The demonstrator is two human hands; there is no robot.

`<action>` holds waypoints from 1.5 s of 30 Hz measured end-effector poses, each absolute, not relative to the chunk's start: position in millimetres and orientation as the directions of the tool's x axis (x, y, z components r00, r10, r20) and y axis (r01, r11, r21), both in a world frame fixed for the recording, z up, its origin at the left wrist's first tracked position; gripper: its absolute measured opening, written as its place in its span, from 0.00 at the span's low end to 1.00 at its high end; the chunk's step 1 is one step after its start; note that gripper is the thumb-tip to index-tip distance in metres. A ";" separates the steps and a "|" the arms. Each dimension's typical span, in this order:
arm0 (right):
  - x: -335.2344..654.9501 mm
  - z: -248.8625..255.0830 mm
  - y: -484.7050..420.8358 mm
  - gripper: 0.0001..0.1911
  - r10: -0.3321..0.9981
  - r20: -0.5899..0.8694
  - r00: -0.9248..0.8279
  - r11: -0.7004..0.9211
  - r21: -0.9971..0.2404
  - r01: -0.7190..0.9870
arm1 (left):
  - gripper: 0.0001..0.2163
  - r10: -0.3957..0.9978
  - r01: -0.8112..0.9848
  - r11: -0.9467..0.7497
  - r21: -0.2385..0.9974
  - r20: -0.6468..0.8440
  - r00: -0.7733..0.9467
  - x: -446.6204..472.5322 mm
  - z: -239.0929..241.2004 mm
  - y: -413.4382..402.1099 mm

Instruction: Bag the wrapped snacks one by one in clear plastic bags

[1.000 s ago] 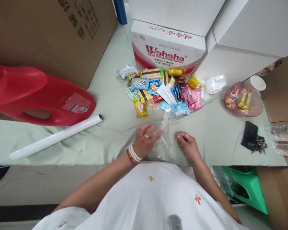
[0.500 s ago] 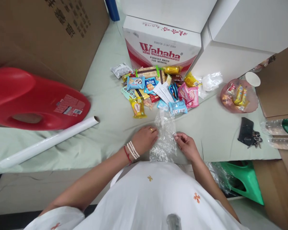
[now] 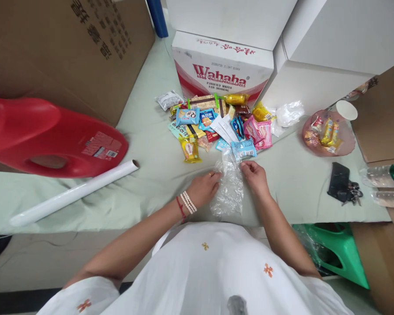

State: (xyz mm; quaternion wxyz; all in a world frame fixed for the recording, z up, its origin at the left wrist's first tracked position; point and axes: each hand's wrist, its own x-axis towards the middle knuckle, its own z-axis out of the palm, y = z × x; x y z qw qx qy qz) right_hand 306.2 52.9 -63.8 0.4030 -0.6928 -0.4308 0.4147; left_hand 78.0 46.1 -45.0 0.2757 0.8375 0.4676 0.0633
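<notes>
A crinkled clear plastic bag (image 3: 229, 192) lies at the table's near edge, in front of my body. My left hand (image 3: 203, 188), with a ring and beaded bracelet, is closed on the bag's left side. On the opposite side, my right hand (image 3: 254, 175) pinches the bag's upper right edge with curled fingers. Just beyond the bag is a pile of wrapped snacks. It includes a light-blue packet (image 3: 244, 148), a yellow packet (image 3: 190, 149), a pink packet (image 3: 264, 133) and white paper-like strips (image 3: 225, 127). The bag's far end reaches the pile.
A white Wahaha carton (image 3: 221, 65) stands behind the snacks. To the left are a red jug (image 3: 68, 135) and a white roll (image 3: 75, 192). A pink bowl (image 3: 348, 140) with snacks, a paper cup (image 3: 346, 110) and keys (image 3: 353, 192) lie to the right. A green stool (image 3: 344, 253) stands below.
My right hand has moved up along the bag's right edge. My left hand has shifted slightly right and stays on the bag. The bag's near end has drawn in, away from my body.
</notes>
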 end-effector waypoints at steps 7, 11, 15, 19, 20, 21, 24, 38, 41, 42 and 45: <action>298.3 -57.3 58.0 0.14 0.943 -0.062 0.326 -0.179 -0.922 0.344 | 0.14 0.936 0.631 -0.170 0.756 -0.075 0.343 82.4 -49.1 54.8; 290.2 -39.8 42.5 0.12 0.961 0.122 0.249 -0.014 -0.875 0.484 | 0.14 0.950 0.509 -0.070 0.858 -0.098 0.297 93.0 -39.2 62.2; 283.4 -26.1 27.3 0.11 0.980 0.090 0.177 0.025 -0.940 0.339 | 0.07 0.945 0.234 0.122 0.965 -0.185 0.271 108.2 -26.8 67.0; 281.9 -17.3 16.3 0.09 0.987 0.103 0.126 0.074 -0.975 0.211 | 0.20 0.912 -0.142 0.287 0.947 -0.224 0.344 122.6 -16.8 65.8; 282.1 -15.3 14.2 0.08 0.988 0.106 0.114 0.081 -0.975 0.205 | 0.21 0.913 -0.180 0.291 0.940 -0.217 0.347 125.5 -15.2 65.0; 282.3 -13.4 12.4 0.07 0.989 0.108 0.104 0.085 -0.975 0.204 | 0.21 0.917 -0.200 0.286 0.937 -0.207 0.341 127.9 -14.0 64.3; 283.0 -10.9 9.2 0.07 0.988 0.100 0.116 0.075 -0.976 0.204 | 0.18 0.927 -0.232 0.283 0.931 -0.203 0.316 131.7 -11.9 62.6; 280.9 -7.4 2.8 0.07 0.987 0.099 0.127 0.068 -0.973 0.222 | 0.26 0.869 -0.461 0.488 0.741 -0.364 0.335 114.3 -1.2 59.7; 279.4 -5.4 -1.7 0.06 0.988 0.133 0.074 0.109 -0.957 0.267 | 0.30 0.875 -0.412 0.472 0.779 -0.356 0.329 111.2 1.6 58.7; 278.4 -5.2 -3.1 0.06 0.989 0.128 0.074 0.104 -0.957 0.271 | 0.29 0.884 -0.365 0.441 0.820 -0.325 0.338 111.2 1.7 57.5; 275.5 -4.9 -6.6 0.07 0.991 0.082 0.105 0.056 -0.971 0.233 | 0.23 0.897 -0.229 0.329 0.916 -0.227 0.379 113.3 0.0 52.6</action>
